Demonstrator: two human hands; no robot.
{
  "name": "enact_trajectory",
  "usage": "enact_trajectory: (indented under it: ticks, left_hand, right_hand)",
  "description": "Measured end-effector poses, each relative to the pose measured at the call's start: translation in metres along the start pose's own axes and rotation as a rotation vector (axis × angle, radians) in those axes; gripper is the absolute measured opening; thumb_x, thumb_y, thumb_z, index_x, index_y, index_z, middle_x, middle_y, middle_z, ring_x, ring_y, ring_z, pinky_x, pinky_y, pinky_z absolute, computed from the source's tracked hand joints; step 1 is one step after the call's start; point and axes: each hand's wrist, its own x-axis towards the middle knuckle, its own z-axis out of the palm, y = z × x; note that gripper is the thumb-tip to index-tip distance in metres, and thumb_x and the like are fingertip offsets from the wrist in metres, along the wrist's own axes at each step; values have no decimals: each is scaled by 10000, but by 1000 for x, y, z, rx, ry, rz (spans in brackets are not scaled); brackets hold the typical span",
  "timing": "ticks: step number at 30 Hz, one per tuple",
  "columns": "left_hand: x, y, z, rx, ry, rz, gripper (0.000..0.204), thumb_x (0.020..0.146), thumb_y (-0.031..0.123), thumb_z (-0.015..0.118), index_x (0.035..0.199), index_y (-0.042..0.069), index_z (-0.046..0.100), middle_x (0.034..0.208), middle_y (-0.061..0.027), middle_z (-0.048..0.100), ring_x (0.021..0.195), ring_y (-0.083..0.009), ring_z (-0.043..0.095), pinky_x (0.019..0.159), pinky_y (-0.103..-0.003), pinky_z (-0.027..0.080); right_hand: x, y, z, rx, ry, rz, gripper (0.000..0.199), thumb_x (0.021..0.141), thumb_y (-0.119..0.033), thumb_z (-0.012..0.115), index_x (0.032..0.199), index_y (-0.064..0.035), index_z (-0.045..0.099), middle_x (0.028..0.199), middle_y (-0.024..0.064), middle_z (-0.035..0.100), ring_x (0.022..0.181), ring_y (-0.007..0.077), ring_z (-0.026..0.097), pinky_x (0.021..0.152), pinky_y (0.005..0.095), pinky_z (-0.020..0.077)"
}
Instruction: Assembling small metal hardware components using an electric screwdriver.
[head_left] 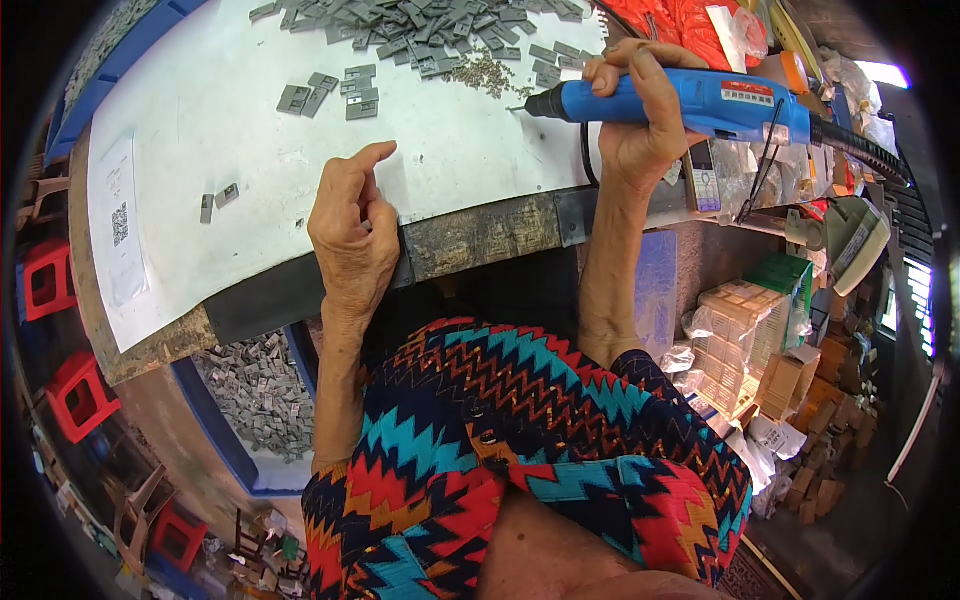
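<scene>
R hand [640,120]: fingers wrapped tight round blue electric screwdriver [690,100], held level over the surface's far-right edge, tip pointing left twd the pile of grey metal pieces [440,30]. L hand [352,235]: fingers loosely curled, forefinger out, holding nothing, resting at near edge of the white surface [230,120]. Two stray grey pieces [218,200] lie to its left. Blue bin of grey parts [260,390] sits below.

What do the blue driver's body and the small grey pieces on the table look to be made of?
Driver in the right hand: body looks like moulded plastic, uniform glossy blue, with a dark tip, probably metal. Grey pieces: flat, matte, identical rectangles; probably metal or moulded plastic, cannot tell which. Table: smooth white top over a worn edge.
</scene>
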Motion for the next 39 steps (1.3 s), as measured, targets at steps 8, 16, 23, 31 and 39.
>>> enact_trajectory:
  ticks: [8, 16, 23, 31, 39]
  left_hand:
    - [4, 13, 5, -197, 12, -164, 418, 747, -96, 487, 1136, 47, 545, 787, 14, 456, 598, -22, 400, 510, -147, 338]
    - [10, 22, 29, -507, -181, -135, 226, 823, 16, 526, 1045, -21, 544, 783, -79, 543, 600, -126, 497, 541, -235, 424]
    - [6, 15, 32, -1328, -306, -537, 306, 893, 163, 498, 1067, -87, 483, 839, -156, 596, 631, -144, 580, 564, -257, 516]
    - [7, 15, 36, -1456, -318, -602, 278, 893, 146, 486, 1019, -101, 491, 824, -193, 599, 610, -157, 581, 558, -260, 519]
    - [3, 19, 38, -1590, -361, -621, 248, 900, 125, 456, 998, -101, 482, 759, -178, 591, 562, -145, 559, 500, -240, 493]
  right_hand:
    - [-4, -11, -3, 81, -72, 38, 159, 779, -30, 508, 931, 8, 536, 785, 201, 570, 575, 214, 518, 638, 415, 433]
    - [-14, -34, 26, 134, -155, 69, 212, 788, -86, 501, 974, 13, 530, 816, 216, 555, 565, 208, 507, 634, 412, 419]
    - [-21, -47, 42, 131, -207, 32, 254, 782, -91, 473, 1007, 25, 493, 791, 202, 522, 554, 205, 500, 625, 403, 414]
    - [-26, -53, 53, 171, -188, 44, 242, 761, 26, 495, 995, 32, 434, 763, 210, 548, 559, 195, 543, 612, 362, 495]
    - [-27, -64, 54, 191, -193, 16, 233, 767, 7, 515, 986, 30, 440, 773, 205, 545, 569, 192, 537, 616, 380, 490]
